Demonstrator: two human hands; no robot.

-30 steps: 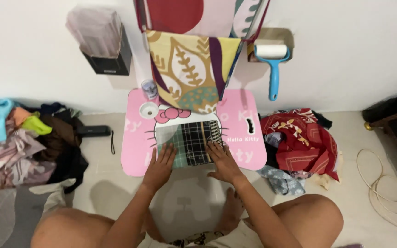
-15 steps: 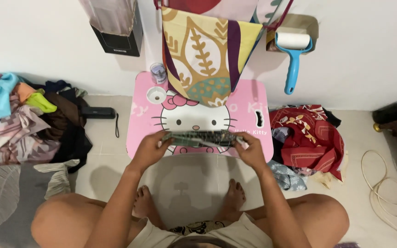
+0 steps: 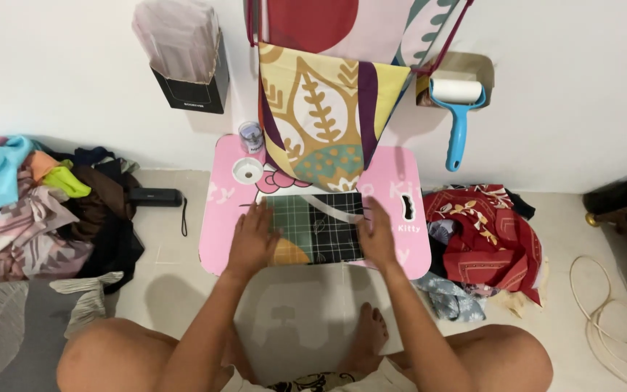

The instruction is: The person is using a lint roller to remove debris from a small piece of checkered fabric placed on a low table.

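A dark checked cloth (image 3: 317, 226), folded into a rectangle, lies flat on a small pink table (image 3: 223, 210). My left hand (image 3: 252, 236) presses flat on the cloth's left part, fingers spread. My right hand (image 3: 376, 232) lies flat on its right edge. A leaf-patterned yellow and purple cloth (image 3: 321, 109) hangs from above and drapes onto the table's far side.
A small cup (image 3: 251, 136) stands in the table's back left corner. A heap of mixed clothes (image 3: 38, 203) lies to the left, red garments (image 3: 488, 236) to the right. A blue lint roller (image 3: 457, 116) and a black holder (image 3: 186, 65) hang on the white wall. A cord (image 3: 611, 319) coils at the right.
The checked cloth was lifted off the table between both hands, then laid back down folded. Both hands now rest flat on it.
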